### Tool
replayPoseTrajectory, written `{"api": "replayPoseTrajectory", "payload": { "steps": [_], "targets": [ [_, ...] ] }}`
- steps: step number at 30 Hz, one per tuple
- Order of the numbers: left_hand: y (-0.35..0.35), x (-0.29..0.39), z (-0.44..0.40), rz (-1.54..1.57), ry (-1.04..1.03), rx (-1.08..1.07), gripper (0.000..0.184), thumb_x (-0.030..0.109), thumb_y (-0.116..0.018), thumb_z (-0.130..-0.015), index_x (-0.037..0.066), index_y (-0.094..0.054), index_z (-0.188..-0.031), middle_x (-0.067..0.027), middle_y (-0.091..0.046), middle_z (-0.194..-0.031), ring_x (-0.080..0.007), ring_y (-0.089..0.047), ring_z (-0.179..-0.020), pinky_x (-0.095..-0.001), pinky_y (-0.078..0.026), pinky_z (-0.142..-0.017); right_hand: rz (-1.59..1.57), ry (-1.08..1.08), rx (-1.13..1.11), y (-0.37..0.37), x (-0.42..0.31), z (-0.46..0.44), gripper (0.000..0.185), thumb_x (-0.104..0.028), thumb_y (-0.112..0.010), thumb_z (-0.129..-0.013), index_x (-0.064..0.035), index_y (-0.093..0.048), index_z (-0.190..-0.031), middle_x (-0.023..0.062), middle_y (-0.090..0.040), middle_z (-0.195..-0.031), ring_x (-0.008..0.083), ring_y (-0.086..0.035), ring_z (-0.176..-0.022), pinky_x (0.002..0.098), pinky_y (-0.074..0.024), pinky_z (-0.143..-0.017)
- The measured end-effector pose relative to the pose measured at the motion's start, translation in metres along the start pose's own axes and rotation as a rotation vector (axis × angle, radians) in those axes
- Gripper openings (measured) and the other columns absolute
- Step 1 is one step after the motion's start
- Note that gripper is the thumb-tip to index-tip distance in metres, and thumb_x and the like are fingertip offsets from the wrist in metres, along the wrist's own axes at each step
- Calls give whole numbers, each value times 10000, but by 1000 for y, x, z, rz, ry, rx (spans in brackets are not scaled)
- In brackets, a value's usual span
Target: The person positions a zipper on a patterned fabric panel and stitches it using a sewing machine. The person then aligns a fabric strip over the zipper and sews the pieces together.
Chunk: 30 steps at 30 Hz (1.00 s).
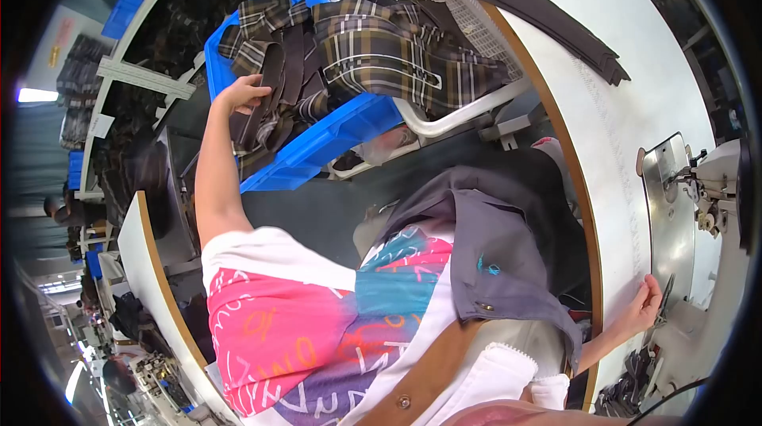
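Note:
My left hand (244, 94) reaches out to a blue crate (317, 144), with its fingers closed on the edge of a dark brown fabric strip (272, 69). More dark strips and plaid cut pieces lie heaped around it in the crate. A large plaid fabric piece (381, 49) drapes from there across a white plastic basket (464, 112). On the white table, my right hand (640, 308) rests beside the metal plate of a sewing machine (668, 196). Its fingers are loosely bent and slightly apart, with nothing visible in them.
A stack of dark fabric strips (532, 13) lies on the far part of the white table (587, 100). A grey cloth (500, 243) covers my lap. Dark fabric scraps (631, 382) sit near the table's lower end. Another board edge (163, 291) stands at my left.

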<state>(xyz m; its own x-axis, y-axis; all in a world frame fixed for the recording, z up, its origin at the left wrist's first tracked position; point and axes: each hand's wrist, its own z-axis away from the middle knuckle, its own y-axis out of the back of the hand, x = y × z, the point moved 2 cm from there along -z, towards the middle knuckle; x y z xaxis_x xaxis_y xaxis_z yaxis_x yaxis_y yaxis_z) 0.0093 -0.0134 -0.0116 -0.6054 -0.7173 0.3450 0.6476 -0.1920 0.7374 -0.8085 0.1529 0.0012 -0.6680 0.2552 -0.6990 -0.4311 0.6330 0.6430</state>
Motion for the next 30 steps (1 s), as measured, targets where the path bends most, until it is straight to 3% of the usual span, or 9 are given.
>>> {"api": "replayPoseTrajectory", "payload": {
  "steps": [3,5,8,11,15,17,19,25,30],
  "targets": [
    [-4,5,25,130,-148,230,539,253,-695,-827,53,-531,-1300,-109,-662,-1081,-204,-652,-895,-354,-489,-713,-18,-7,-7,7,-7,3,214,-88,-534,-946,41,-631,-1087,88,-655,-1002,150,-619,-922,245,-482,-848],
    [23,5,-25,68,-615,403,419,185,-681,-838,25,-596,-1215,-82,-689,-905,-144,-642,-781,-275,-478,-682,-57,-23,64,-8,-20,5,192,-78,-554,-935,52,-642,-1046,91,-662,-956,137,-622,-868,237,-488,-810],
    [-19,130,33,185,-916,551,254,163,-679,-842,39,-674,-1064,-60,-654,-708,-95,-611,-684,-237,-461,-642,-101,-30,69,-3,-14,3,191,-79,-566,-931,55,-644,-1042,91,-663,-941,125,-621,-851,237,-493,-800],
    [-96,236,105,-271,-927,335,181,201,-710,-814,46,-688,-905,-96,-632,-679,-155,-636,-662,-294,-477,-625,4,-26,99,-2,-17,7,150,-82,-590,-918,42,-662,-961,60,-663,-868,105,-606,-811,229,-485,-760],
    [-199,275,71,-629,-1246,-71,262,287,-696,-777,32,-663,-826,-133,-657,-753,-337,-631,-763,-412,-492,-664,-102,-98,87,-2,-7,9,132,-92,-609,-906,29,-661,-894,40,-651,-820,87,-588,-773,218,-468,-742],
    [-239,280,37,-684,-1450,216,233,266,-692,-761,43,-660,-821,-139,-661,-791,-346,-633,-810,-422,-497,-683,-115,-134,118,-7,-16,10,134,-102,-618,-901,23,-658,-876,35,-645,-804,81,-582,-762,215,-462,-739],
    [-274,284,1,-784,-1482,260,198,245,-685,-759,55,-658,-809,-143,-668,-815,-345,-642,-840,-424,-508,-718,-51,-114,97,-7,-20,12,133,-116,-626,-899,10,-660,-873,28,-645,-803,76,-576,-751,209,-457,-735],
    [-260,306,-44,-793,-968,-18,152,195,-699,-752,61,-644,-798,-152,-667,-863,-341,-648,-859,-446,-506,-726,-75,-138,121,-7,-20,11,126,-110,-621,-901,7,-661,-881,25,-648,-806,71,-569,-741,205,-447,-732],
    [-282,303,-27,-784,-1221,15,175,105,-652,-755,101,-627,-928,-130,-590,-1028,-338,-577,-1003,-435,-502,-783,-35,-142,94,-7,-31,9,107,-98,-626,-894,2,-662,-891,20,-649,-804,70,-561,-744,208,-444,-724]
  ]
}}
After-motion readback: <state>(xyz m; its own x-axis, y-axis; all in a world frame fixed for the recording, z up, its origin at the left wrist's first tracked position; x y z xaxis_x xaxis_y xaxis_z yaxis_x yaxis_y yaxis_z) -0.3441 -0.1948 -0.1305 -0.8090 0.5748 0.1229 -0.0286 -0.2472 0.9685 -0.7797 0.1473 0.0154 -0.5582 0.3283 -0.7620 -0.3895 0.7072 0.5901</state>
